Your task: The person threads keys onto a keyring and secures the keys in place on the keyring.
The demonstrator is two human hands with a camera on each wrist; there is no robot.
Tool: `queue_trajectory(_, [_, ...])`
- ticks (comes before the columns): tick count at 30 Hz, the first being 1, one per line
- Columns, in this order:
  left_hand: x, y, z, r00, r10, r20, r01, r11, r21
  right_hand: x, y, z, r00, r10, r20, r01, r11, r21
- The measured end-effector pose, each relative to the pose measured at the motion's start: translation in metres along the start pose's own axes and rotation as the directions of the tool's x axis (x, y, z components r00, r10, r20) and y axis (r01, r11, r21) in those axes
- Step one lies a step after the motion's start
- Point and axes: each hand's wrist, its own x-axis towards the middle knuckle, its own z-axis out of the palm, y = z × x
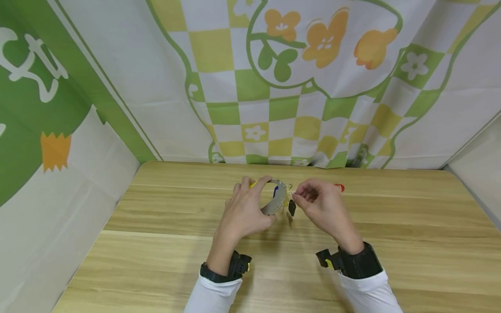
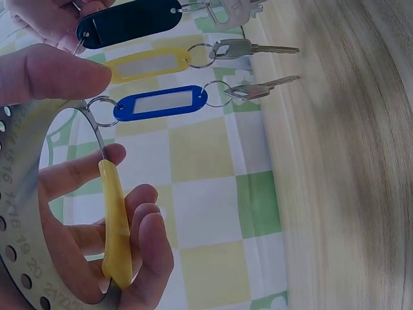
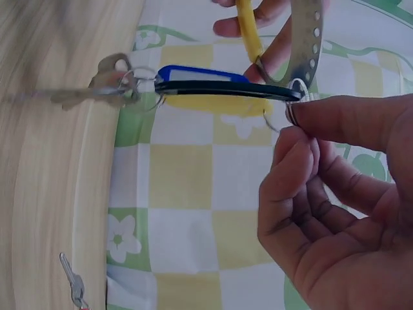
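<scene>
My left hand (image 1: 243, 211) grips a round metal key holder (image 1: 279, 201) with numbered holes along its band. The fingers curl round its yellow handle (image 2: 115, 226), and the thumb lies at the band's end. Thumb and forefinger of my right hand (image 1: 322, 208) pinch the small split ring of a black key tag (image 2: 129, 23), right beside the holder. A key hangs from this tag's other end. Close to it, a yellow key tag (image 2: 150, 65) and a blue key tag (image 2: 161, 103) hang by the holder, each with a silver key.
On the wooden table (image 1: 164, 252), behind my right hand, lies a red key tag (image 1: 339, 188); its key (image 3: 77, 284) shows in the right wrist view. A checked, flowered curtain (image 1: 274, 113) hangs along the table's back edge, and a green-and-white cloth (image 1: 70, 174) on the left.
</scene>
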Motion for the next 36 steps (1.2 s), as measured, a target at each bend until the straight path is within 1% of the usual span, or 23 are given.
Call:
queue_trajectory(9, [0.0014, 0.0000, 0.0015, 1.000, -0.001, -0.006, 0.001, 1.000, 0.013, 0.0008, -0.0046, 0.0006, 0.997, 0.076, 0.013, -0.077, 0.997, 0.020])
queue_trajectory(14, [0.0014, -0.0001, 0.0022, 1.000, 0.005, -0.011, -0.004, 1.000, 0.015, 0.0006, -0.0060, 0.0003, 0.988, 0.152, 0.038, -0.154, 0.986, 0.059])
queue_trajectory(17, [0.0013, -0.0001, 0.0025, 1.000, 0.009, -0.013, -0.008, 1.000, 0.016, 0.0007, -0.0058, 0.0006, 0.982, 0.179, 0.056, -0.183, 0.979, 0.086])
queue_trajectory(23, [0.0016, -0.0001, 0.0031, 1.000, 0.009, -0.011, -0.008, 1.000, 0.023, 0.0009, -0.0056, 0.0015, 0.969, 0.231, 0.086, -0.240, 0.965, 0.110])
queue_trajectory(27, [0.0013, 0.0006, 0.0033, 1.000, 0.008, -0.008, -0.008, 1.000, 0.023, 0.0010, -0.0056, 0.0020, 0.965, 0.245, 0.096, -0.256, 0.958, 0.132])
queue_trajectory(36, [0.0008, 0.0014, 0.0034, 1.000, 0.010, -0.011, -0.010, 1.000, 0.016, 0.0005, -0.0052, 0.0029, 0.967, 0.237, 0.094, -0.252, 0.944, 0.213])
